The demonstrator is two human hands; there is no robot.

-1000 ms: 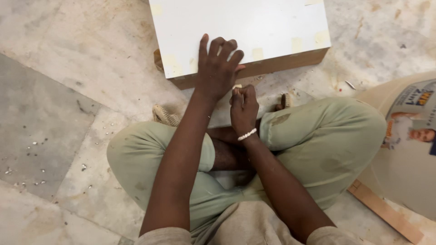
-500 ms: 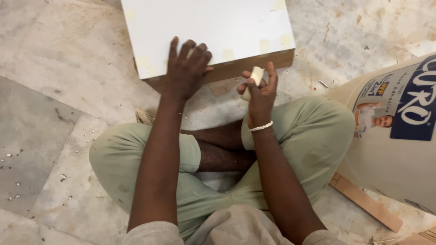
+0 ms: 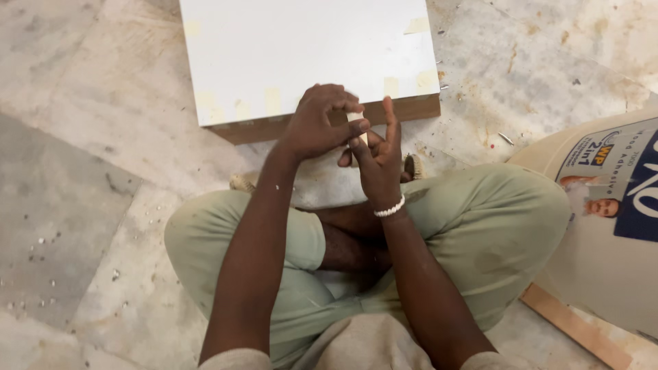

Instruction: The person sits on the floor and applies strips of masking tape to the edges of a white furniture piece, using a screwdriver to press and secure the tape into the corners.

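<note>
I sit cross-legged on the floor in light green trousers. Both hands meet in front of me over the near edge of a white board (image 3: 301,55) with a brown wooden edge. My right hand (image 3: 375,154), with a white bead bracelet on the wrist, holds a small cream roll of tape (image 3: 355,122) between thumb and fingers. My left hand (image 3: 317,123) pinches the top of the same roll. Several short strips of cream tape are stuck along the board's near edge and right corner.
A large beige sack (image 3: 603,226) with blue print lies at my right, resting on a wooden strip (image 3: 572,327). The marble floor (image 3: 82,157) is stained, with small screws and debris scattered at left and behind the board.
My left hand has left the board's edge and come to the tape roll. My right hand has lifted the roll up to the board's edge. The view has shifted closer.
</note>
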